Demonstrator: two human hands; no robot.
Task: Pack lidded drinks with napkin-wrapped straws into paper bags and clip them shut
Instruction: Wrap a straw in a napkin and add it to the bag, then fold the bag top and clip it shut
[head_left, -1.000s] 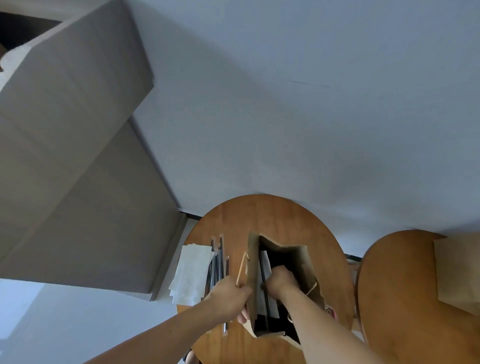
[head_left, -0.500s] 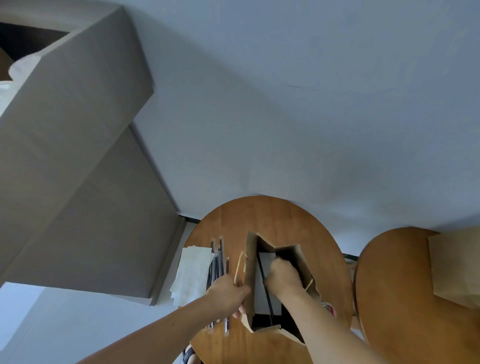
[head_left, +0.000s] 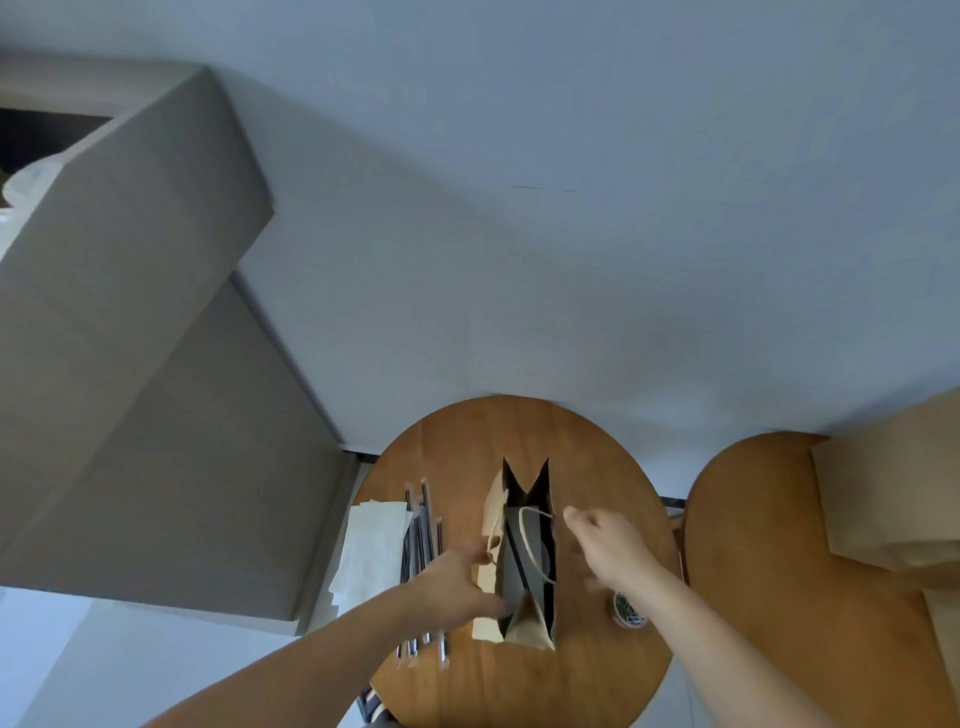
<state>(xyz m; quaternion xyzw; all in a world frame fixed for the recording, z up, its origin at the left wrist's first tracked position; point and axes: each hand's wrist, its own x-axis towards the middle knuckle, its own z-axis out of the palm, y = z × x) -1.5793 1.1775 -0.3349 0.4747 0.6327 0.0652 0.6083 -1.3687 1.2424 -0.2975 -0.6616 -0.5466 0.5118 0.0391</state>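
Brown paper bag (head_left: 527, 621) upright, mouth open; wrapped straws (head_left: 422, 535) just left.

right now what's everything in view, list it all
round table: 1, wood brown, centre
paper bag: 1, brown, standing open on the round table
napkins: a stack, white, round table's left edge
straws: several, dark, wrapped, between napkins and paper bag
small tub: 1, clear, coloured bits inside (likely clips), right of the paper bag
second table: 1, wood brown, right
spare bags: count unclear, brown, on the second table
cabinet: 1, grey, left
left hand: 1, grips the paper bag's left rim
right hand: 1, empty, above the paper bag's right side
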